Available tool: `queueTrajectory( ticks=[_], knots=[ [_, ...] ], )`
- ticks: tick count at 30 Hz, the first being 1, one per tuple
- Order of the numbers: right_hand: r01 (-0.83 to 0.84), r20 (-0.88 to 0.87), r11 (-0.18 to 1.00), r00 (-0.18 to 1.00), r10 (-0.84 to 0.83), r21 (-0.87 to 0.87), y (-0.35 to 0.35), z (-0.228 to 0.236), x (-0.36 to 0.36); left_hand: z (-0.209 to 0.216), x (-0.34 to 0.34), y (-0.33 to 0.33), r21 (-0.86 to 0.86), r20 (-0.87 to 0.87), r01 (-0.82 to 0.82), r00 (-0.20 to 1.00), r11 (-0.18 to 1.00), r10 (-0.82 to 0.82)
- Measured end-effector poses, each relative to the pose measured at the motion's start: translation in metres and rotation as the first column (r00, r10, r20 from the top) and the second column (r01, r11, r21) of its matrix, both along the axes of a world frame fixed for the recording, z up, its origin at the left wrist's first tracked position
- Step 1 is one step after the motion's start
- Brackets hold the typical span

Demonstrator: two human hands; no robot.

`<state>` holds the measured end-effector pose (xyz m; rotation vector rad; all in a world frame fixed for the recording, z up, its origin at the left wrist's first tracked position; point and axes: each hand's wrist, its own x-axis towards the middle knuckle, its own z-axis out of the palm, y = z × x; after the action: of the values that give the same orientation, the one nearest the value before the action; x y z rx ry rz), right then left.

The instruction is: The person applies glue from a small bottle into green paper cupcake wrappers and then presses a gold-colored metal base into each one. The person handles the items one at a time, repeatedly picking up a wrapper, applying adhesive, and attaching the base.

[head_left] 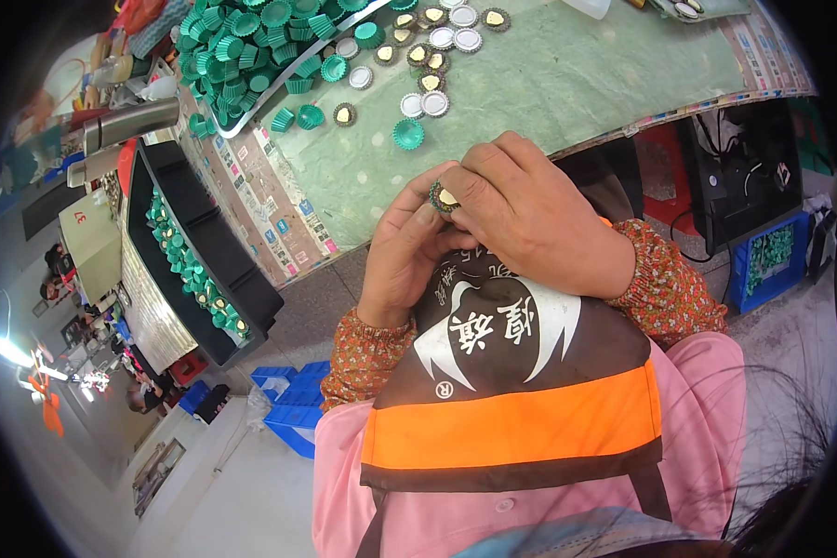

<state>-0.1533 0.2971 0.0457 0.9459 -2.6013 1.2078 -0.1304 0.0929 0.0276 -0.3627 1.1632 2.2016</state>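
Over the table's near edge, my left hand [402, 244] and my right hand [535, 206] meet, fingers closed on one small round piece [443, 196]. It has a fluted rim with green on it and a cream-coloured patch on top; my fingertips cover part of it. Just beyond my hands lies a single green fluted cup [407, 134]. Farther off are silvery-white fluted discs [435, 103] and dark round pieces with cream tops [431, 82], loose on the table.
Many green fluted cups [237, 58] fill a white-edged tray at the far left. A black bin [246, 228] with filled green cups stands left of the green-covered table [521, 88]. Blue crates [298, 405] sit on the floor; another blue crate [742, 270] is at right.
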Motion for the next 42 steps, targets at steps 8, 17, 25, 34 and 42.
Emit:
queueTrajectory(
  ticks=[8, 17, 25, 34, 42],
  knots=[
    [0.014, -0.040, 1.000, 0.999, -0.014, -0.015, -0.002, 0.000, 0.003, 0.003, 0.006, 0.005, -0.066, -0.056, 0.016, 0.998, 0.998, -0.020],
    [-0.014, -0.042, 0.994, 0.999, 0.009, -0.110, -0.003, -0.015, 0.004, 0.019, 0.008, 0.016, -0.362, -0.200, 0.043, 0.972, 0.931, -0.122],
    [0.114, 0.367, 0.935, 0.930, 0.018, -0.335, 0.003, -0.022, 0.004, 0.007, 0.007, 0.019, -0.390, -0.205, -0.031, 0.977, 0.920, -0.054],
    [0.286, 0.755, 0.855, 0.634, 0.170, -0.433, -0.004, -0.026, 0.006, 0.006, 0.013, 0.022, -0.372, -0.223, -0.044, 0.974, 0.927, -0.043],
    [0.325, 0.778, 0.820, 0.591, 0.214, -0.472, -0.010, -0.034, 0.005, -0.002, 0.010, 0.016, -0.325, -0.141, -0.031, 0.990, 0.945, -0.016]
  ],
)
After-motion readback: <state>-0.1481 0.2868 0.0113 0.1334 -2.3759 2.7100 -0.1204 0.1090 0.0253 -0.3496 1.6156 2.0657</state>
